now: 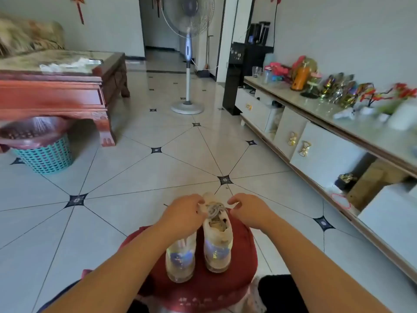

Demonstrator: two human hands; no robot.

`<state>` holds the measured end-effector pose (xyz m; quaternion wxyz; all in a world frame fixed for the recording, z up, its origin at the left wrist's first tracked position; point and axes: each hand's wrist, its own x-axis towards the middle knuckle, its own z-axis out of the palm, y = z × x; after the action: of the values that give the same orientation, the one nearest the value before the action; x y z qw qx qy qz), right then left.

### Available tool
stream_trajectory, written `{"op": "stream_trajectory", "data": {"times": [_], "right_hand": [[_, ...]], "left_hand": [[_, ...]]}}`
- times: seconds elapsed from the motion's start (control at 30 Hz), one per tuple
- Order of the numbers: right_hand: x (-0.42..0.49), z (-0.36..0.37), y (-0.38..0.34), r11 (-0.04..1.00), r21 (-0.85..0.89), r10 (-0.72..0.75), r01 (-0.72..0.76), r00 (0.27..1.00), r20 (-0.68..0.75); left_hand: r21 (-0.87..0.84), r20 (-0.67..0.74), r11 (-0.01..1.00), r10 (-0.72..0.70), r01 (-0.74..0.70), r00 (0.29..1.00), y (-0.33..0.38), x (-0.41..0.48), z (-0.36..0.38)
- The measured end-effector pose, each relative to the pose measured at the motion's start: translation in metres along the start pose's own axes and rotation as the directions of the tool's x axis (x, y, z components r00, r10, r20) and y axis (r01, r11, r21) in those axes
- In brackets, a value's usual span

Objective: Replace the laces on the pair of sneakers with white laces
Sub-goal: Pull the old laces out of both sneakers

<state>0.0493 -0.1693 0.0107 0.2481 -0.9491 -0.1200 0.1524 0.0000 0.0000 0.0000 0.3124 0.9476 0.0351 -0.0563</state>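
Note:
Two pale sneakers stand side by side, heels toward me, on a red round stool (pixel 246 263). The right sneaker (pixel 217 245) shows greyish laces (pixel 214 210) bunched over its tongue. My left arm covers the front of the left sneaker (pixel 180 260). My left hand (pixel 182 213) has its fingers curled at the laces of the right sneaker and seems to pinch them. My right hand (pixel 248 211) hovers at the shoe's right side with fingers curled; a lace between them is not visible.
A tiled floor (pixel 158 177) stretches ahead. A red wooden table (pixel 67 96) and a teal waste basket (pixel 45 152) stand at the left. A standing fan (pixel 187 53) is in the middle distance. A long low cabinet (pixel 316 136) with ornaments runs along the right.

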Motion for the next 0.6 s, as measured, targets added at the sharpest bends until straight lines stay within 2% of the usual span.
{"op": "stream_trajectory", "data": {"times": [0.13, 0.27, 0.47, 0.6], "right_hand": [[0.035, -0.002, 0.009, 0.999, -0.041, -0.02, 0.021, 0.999, 0.044], [0.064, 0.012, 0.024, 0.999, -0.01, -0.053, 0.054, 0.997, 0.058], [0.083, 0.022, 0.034, 0.995, -0.001, -0.097, 0.1, 0.969, 0.229], [0.083, 0.026, 0.035, 0.993, -0.011, -0.111, 0.117, 0.96, 0.259]], "left_hand": [[0.061, 0.075, 0.997, -0.045, 0.04, 0.996, -0.003, 0.033, 0.008], [0.077, 0.137, 0.996, -0.064, 0.054, 0.988, -0.01, 0.063, 0.022], [0.235, 0.179, 0.972, -0.022, -0.022, 0.984, -0.011, 0.083, 0.029], [0.252, 0.201, 0.967, -0.024, -0.028, 0.979, -0.011, 0.09, 0.021]]}}
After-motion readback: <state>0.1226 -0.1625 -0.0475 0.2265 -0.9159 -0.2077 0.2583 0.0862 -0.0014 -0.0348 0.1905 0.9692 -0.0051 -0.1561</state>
